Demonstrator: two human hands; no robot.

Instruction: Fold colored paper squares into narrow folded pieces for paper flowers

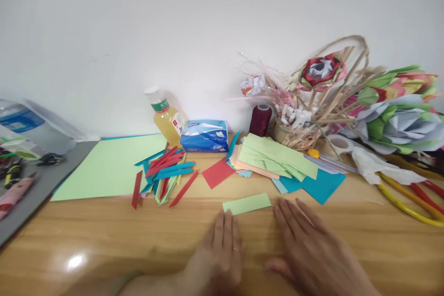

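A pale green paper strip (247, 204) lies on the wooden table in front of my hands. My left hand (222, 249) rests flat with its fingers stretched out, and its fingertips touch or nearly touch the strip's lower left edge. To the right, my right hand (305, 245) lies palm down, fingers extended and thumb apart, just beyond the strip's right end. Neither hand grips anything. Behind the strip is a stack of light green paper pieces (277, 155), with a red paper piece (218, 173) and blue paper (324, 187) beside it.
Folded coloured strips (166, 171) are heaped at the left beside large green sheets (114, 166). Along the wall stand a drink bottle (166, 120), a tissue pack (204, 135), a thread spool (261, 119) and a basket (294, 132). Paper flowers (412, 120) and scissors handles (405, 201) lie right.
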